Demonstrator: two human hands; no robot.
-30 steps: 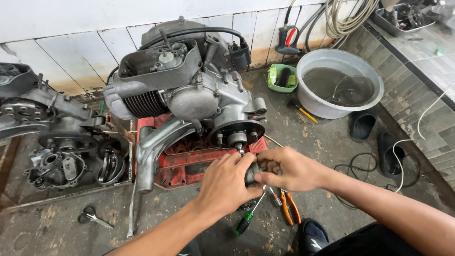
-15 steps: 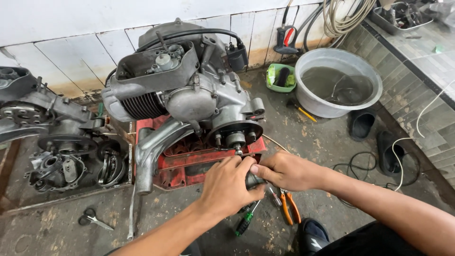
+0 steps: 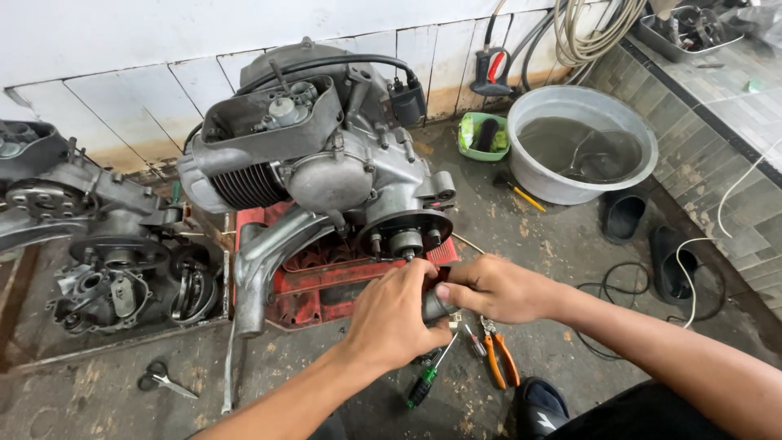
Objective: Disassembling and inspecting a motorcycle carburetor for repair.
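Note:
A grey scooter engine (image 3: 326, 155) with a finned cylinder rests on a red crate (image 3: 326, 281) on the concrete floor. Its round hub plate (image 3: 405, 230) faces me. Just below the hub, my left hand (image 3: 393, 318) and my right hand (image 3: 493, 287) meet around a small dark metal part (image 3: 436, 305), both gripping it. The part is mostly hidden by my fingers.
A green-handled screwdriver (image 3: 428, 379) and orange-handled pliers (image 3: 498, 358) lie under my hands. Another dismantled engine (image 3: 90, 244) sits at left, scissors (image 3: 163, 379) nearby. A grey basin of water (image 3: 580, 147), a green tub (image 3: 482, 134), black sandals (image 3: 623, 213) and hoses (image 3: 586, 33) stand at right.
The view has shifted slightly. Both hands stay together on the small part below the hub, with only small finger movement.

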